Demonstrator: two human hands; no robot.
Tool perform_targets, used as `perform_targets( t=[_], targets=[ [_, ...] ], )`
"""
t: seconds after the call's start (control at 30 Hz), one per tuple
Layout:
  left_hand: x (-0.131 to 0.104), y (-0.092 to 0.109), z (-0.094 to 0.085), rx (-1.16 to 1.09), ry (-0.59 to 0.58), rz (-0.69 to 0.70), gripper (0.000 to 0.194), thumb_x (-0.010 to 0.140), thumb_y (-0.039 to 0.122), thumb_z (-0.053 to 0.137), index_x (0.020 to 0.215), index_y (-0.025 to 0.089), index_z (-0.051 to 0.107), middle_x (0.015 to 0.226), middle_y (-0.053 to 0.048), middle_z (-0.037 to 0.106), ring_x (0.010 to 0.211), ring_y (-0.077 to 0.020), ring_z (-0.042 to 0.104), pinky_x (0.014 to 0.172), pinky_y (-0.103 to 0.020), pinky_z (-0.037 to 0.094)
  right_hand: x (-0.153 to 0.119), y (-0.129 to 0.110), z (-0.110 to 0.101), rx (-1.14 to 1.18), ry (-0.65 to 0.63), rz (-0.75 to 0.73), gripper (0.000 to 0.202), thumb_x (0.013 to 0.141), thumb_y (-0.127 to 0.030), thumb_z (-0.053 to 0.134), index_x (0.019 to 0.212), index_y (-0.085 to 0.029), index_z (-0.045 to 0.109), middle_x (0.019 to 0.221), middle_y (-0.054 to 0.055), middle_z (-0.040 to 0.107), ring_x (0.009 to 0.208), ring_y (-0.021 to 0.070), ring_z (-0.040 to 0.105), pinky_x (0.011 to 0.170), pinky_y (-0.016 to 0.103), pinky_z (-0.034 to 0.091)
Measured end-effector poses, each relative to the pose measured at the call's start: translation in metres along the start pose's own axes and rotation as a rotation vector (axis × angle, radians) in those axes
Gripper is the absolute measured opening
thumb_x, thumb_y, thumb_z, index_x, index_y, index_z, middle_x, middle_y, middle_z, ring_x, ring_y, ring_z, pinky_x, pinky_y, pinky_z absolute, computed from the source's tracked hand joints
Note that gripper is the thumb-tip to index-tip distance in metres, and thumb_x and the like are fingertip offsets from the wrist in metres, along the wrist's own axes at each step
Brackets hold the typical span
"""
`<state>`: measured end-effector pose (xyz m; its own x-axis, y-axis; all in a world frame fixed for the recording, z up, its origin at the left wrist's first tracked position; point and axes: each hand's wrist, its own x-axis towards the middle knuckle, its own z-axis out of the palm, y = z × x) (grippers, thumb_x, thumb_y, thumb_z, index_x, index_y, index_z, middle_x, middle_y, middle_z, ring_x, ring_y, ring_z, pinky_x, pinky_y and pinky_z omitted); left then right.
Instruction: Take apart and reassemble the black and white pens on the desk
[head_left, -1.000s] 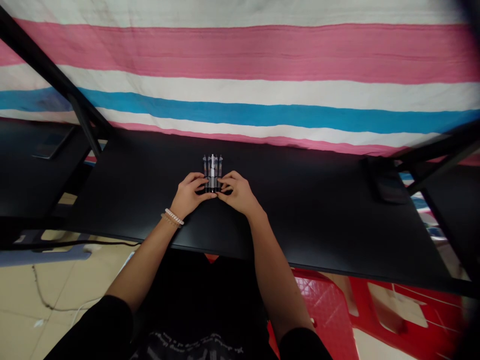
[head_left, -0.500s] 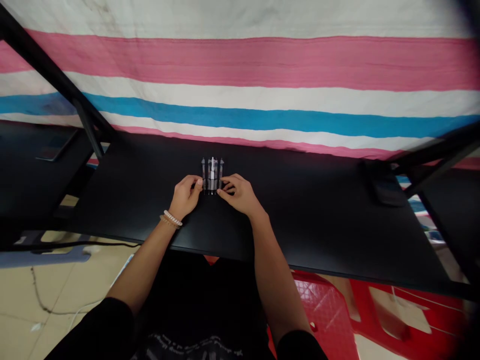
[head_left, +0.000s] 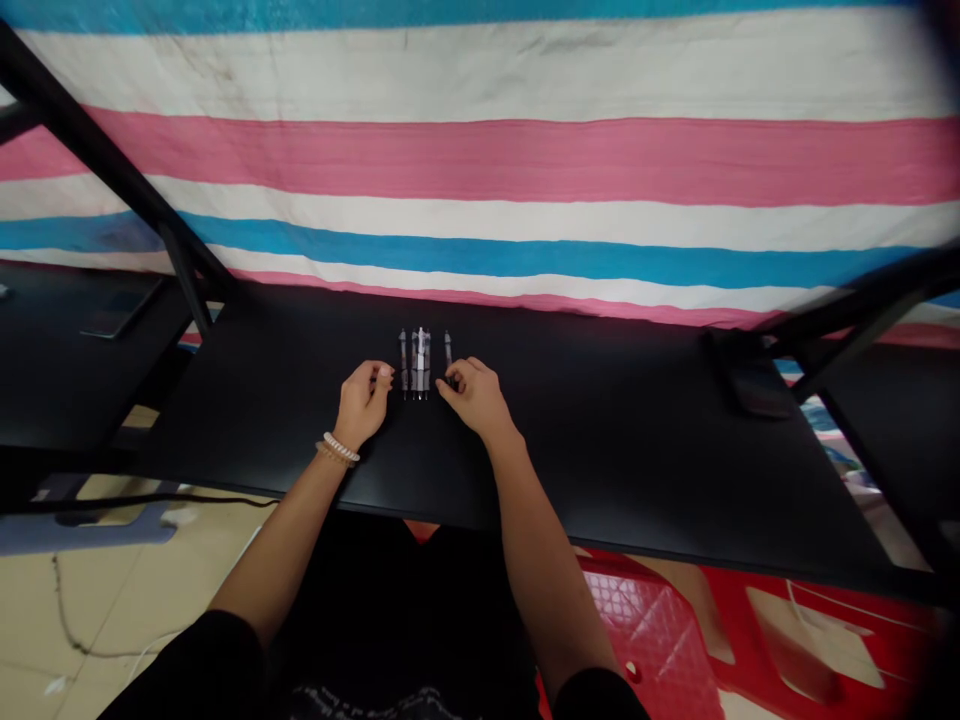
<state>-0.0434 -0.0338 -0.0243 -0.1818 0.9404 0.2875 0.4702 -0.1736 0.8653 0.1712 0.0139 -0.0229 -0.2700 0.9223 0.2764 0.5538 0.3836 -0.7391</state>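
Several slim clear-and-dark pens [head_left: 415, 365] lie side by side on the black table [head_left: 637, 430], tips toward me; one among them has a white upper part. A single pen [head_left: 448, 345] stands apart to their right, its lower end between the thumb and fingers of my right hand [head_left: 476, 395]. My left hand [head_left: 363, 400] rests just left of the group with a small gap. Its fingers are curled and the thumb presses against the index finger, with nothing visible in them.
A dark flat device [head_left: 754, 375] lies at the table's right end, by the black frame leg. On the neighbouring table at left is another flat dark device [head_left: 120, 310]. A striped sheet [head_left: 510, 160] hangs behind. A red plastic stool [head_left: 645, 620] stands below the front edge.
The rightmost pen has slid right, away from the group, with my right hand. My left hand has let go of the leftmost pen and drawn slightly left. The view has tilted up a little.
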Motion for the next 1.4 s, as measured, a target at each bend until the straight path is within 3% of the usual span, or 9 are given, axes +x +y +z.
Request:
perform_targets(
  t=[0.17,0.27,0.5,0.67,0.87,1.0,1.17,1.3,1.4],
  targets=[
    [0.002,0.000,-0.001,-0.042,0.102,-0.015,0.034,0.098,0.050,0.057,0.096,0.017,0.067,0.091,-0.009,0.073,0.085,-0.0184,0.070,0.080,-0.031,0.055,0.003,0.006,0.002,0.007,0.085,0.068,0.009,0.081,-0.017,0.062,0.089,-0.019,0.062,0.077,0.001,0.057,0.063,0.0153,0.053,0.068,0.032,0.047],
    [0.010,0.010,0.005,-0.263,0.120,-0.106,0.035,0.090,0.050,0.070,0.101,0.017,0.065,0.089,-0.008,0.074,0.078,-0.0169,0.072,0.075,-0.030,0.057,0.005,0.007,0.005,0.230,0.160,0.149,0.014,0.084,-0.025,0.062,0.097,-0.018,0.064,0.077,0.002,0.061,0.065,0.0166,0.059,0.065,0.032,0.050],
    [0.042,0.040,0.042,-0.849,-0.020,-0.311,0.056,0.077,0.043,0.085,0.120,0.019,0.058,0.109,-0.011,0.077,0.088,-0.0207,0.077,0.080,-0.035,0.063,0.005,-0.009,0.003,0.707,-0.018,0.096,0.030,0.084,-0.049,0.074,0.096,-0.021,0.073,0.080,0.002,0.071,0.066,0.0131,0.061,0.059,0.027,0.050],
    [0.041,0.037,0.047,-0.987,-0.019,-0.287,0.041,0.077,0.040,0.086,0.105,0.018,0.065,0.102,-0.008,0.078,0.092,-0.0205,0.077,0.087,-0.036,0.063,0.006,-0.011,0.006,0.768,-0.038,0.168,0.037,0.084,-0.056,0.073,0.093,-0.020,0.073,0.072,0.000,0.070,0.053,0.0102,0.057,0.048,0.024,0.046],
    [0.033,0.035,0.045,-0.980,0.019,-0.295,0.038,0.076,0.043,0.087,0.092,0.019,0.062,0.097,-0.005,0.078,0.094,-0.0207,0.077,0.088,-0.036,0.062,0.002,-0.014,0.016,0.607,0.070,0.161,0.034,0.090,-0.052,0.067,0.096,-0.022,0.079,0.066,0.000,0.066,0.050,0.0113,0.056,0.049,0.027,0.050],
    [0.034,0.033,0.049,-0.967,0.093,-0.310,0.040,0.075,0.045,0.086,0.090,0.020,0.059,0.091,-0.003,0.076,0.092,-0.0195,0.077,0.086,-0.035,0.063,0.002,-0.020,0.018,0.614,0.206,0.101,0.031,0.082,-0.050,0.077,0.101,-0.027,0.079,0.098,0.005,0.074,0.081,0.0181,0.071,0.069,0.033,0.061],
    [0.037,0.029,0.049,-0.973,0.078,-0.316,0.037,0.080,0.045,0.083,0.093,0.021,0.058,0.095,-0.003,0.075,0.096,-0.0190,0.076,0.086,-0.033,0.062,0.004,-0.021,0.016,0.729,0.139,0.177,0.042,0.085,-0.061,0.070,0.098,-0.022,0.076,0.075,0.003,0.071,0.060,0.0146,0.066,0.056,0.030,0.059],
    [0.039,0.028,0.048,-0.974,0.106,-0.314,0.040,0.078,0.047,0.083,0.093,0.021,0.058,0.096,-0.004,0.076,0.097,-0.0199,0.076,0.083,-0.032,0.062,0.004,-0.020,0.016,0.755,0.179,0.113,0.044,0.075,-0.057,0.082,0.105,-0.025,0.073,0.100,0.006,0.074,0.082,0.0175,0.072,0.070,0.031,0.063],
    [0.040,0.026,0.048,-0.985,0.085,-0.304,0.039,0.079,0.047,0.083,0.094,0.021,0.058,0.098,-0.004,0.076,0.099,-0.0205,0.076,0.085,-0.033,0.062,0.004,-0.018,0.018,0.787,0.129,0.180,0.042,0.085,-0.059,0.071,0.104,-0.023,0.073,0.077,0.002,0.071,0.060,0.0139,0.066,0.055,0.029,0.059]
  ],
)
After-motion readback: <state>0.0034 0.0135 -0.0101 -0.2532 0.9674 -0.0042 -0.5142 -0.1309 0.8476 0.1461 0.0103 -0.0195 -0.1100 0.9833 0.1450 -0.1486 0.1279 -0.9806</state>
